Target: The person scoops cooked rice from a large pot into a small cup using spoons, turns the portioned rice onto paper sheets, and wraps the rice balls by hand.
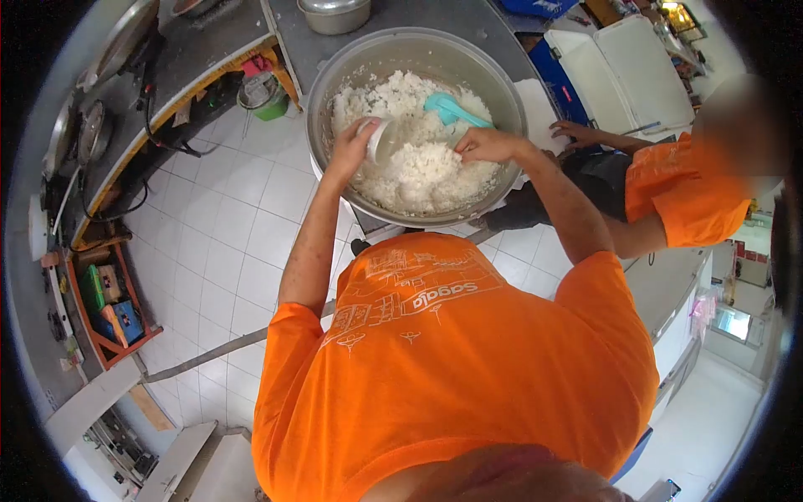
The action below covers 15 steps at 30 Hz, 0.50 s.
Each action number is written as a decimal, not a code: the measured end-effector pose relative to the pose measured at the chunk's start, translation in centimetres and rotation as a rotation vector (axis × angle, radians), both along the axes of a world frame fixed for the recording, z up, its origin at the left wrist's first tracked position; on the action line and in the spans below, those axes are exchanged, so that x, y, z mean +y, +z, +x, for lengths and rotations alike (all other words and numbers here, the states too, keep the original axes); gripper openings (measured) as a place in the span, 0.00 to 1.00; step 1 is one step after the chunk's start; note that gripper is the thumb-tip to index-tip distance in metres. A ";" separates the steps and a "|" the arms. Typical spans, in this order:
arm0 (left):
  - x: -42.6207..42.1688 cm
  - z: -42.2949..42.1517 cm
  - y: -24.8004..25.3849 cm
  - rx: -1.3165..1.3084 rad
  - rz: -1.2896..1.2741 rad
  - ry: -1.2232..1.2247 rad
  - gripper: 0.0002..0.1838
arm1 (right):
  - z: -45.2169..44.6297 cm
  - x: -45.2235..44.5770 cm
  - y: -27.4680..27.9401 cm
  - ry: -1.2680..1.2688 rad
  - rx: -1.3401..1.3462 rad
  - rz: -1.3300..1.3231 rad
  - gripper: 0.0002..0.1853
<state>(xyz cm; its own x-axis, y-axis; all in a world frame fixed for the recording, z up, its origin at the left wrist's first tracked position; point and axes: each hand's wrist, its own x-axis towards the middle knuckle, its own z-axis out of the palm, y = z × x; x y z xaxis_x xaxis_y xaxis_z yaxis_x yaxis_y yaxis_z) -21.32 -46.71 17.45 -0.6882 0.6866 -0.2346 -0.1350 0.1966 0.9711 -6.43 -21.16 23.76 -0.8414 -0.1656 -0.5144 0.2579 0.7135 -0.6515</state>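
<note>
A large metal pot (pixel 326 71) holds a heap of white cooked rice (pixel 427 171). My left hand (pixel 353 149) grips a small white bowl (pixel 381 144) by its edge, tilted over the rice at the pot's left side. My right hand (pixel 488 145) is over the right part of the pot, fingers drawn together at the top of a rice mound. What lies between those fingertips, if anything, is too small to make out. Just above my right hand, a turquoise rice scoop (pixel 449 107) rests on the rice.
A co-worker in an orange shirt (pixel 682 186) stands at the right, a hand near the open white cooler box (pixel 594 79). A lidded metal pot (pixel 335 15) stands behind the big pot. A green bucket (pixel 269 109) and wooden crate (pixel 110 301) are left.
</note>
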 end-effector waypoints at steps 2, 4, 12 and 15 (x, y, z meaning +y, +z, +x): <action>2.0 2.4 2.1 -0.190 -0.025 -0.026 0.32 | -1.9 1.4 0.8 0.052 0.005 -0.002 0.16; 4.1 3.6 2.3 -0.374 -0.053 -0.060 0.31 | -3.3 0.8 3.4 0.095 0.016 -0.002 0.17; 6.9 5.0 0.1 -1.099 0.447 0.194 0.28 | -3.5 -2.5 9.6 0.180 0.494 0.975 0.11; 7.1 4.8 0.0 -1.049 0.483 0.278 0.27 | -2.0 -3.5 7.6 0.143 0.546 0.980 0.16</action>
